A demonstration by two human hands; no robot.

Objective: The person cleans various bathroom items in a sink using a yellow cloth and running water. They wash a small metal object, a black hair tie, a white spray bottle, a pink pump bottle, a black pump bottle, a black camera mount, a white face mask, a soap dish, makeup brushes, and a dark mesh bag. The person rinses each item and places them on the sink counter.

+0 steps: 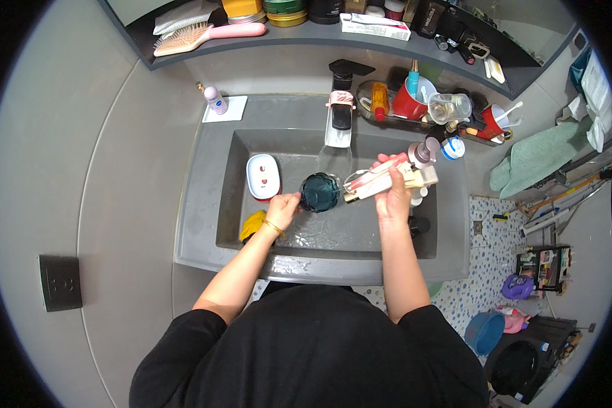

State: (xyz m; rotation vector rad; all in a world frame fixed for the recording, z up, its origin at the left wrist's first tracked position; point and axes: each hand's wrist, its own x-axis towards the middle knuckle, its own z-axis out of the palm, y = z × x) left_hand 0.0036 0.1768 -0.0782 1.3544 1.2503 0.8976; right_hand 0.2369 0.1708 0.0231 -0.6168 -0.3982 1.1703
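At the middle of the grey sink [299,255], my left hand [285,208] grips the side of a dark teal glass bowl [319,192] with a scalloped rim. Water from the faucet [340,119] runs down just beyond it. My right hand [392,194] is closed around a bundle of slim pink and cream tubes [374,180], whose ends point toward the bowl. Fingers hide part of the bundle. A pump-topped bottle [423,153] shows right behind that hand; whether it is held too, I cannot tell.
A white oval soap dish [263,177] and a yellow item [253,226] lie in the sink's left side. Red cups [409,102] and bottles crowd the back right ledge. A purple-white bottle [215,100] stands back left. Above, a shelf [306,37] holds a pink hairbrush [211,34].
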